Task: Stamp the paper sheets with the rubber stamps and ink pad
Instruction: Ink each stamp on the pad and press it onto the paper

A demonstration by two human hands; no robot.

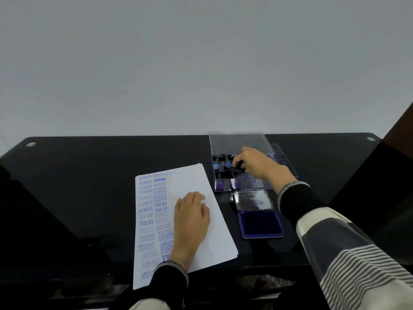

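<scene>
Right hand (257, 164) is reached into the clear stamp box (288, 166); its grip is curled round a dark stamp handle (238, 164), which is pinched at the fingertips. Whether the stamp is seated in its slot or lifted cannot be told. Left hand (192, 217) is laid flat, fingers straight, on the paper stack (214, 220), nothing held. The stack lies just left of the box, with its left columns already stamped and its right half blank. The ink pad (260, 223) sits open just in front of the box, its lid (253, 200) hinged up toward the box.

Risks, as judged:
- Neighbouring stamps (223, 166) are packed close beside the gripped one; they could be knocked or dragged out if the handle is pulled at an angle.
- The raised box lid (237, 142) stands behind the hand and could be bumped by a high lift.
- The pad lid lies on the path from box to pad; it could be clipped by a low carry and the pad shifted.
- An inked face carried over the blank half could smear it if dipped early.
- The stack could slide if the left hand is lifted before stamping.

Room: the counter (89, 175) is open well left of the box and behind the paper. The gap between box, pad and paper is tight. The stack's near corner overhangs the counter's front edge, so little margin is left there.
</scene>
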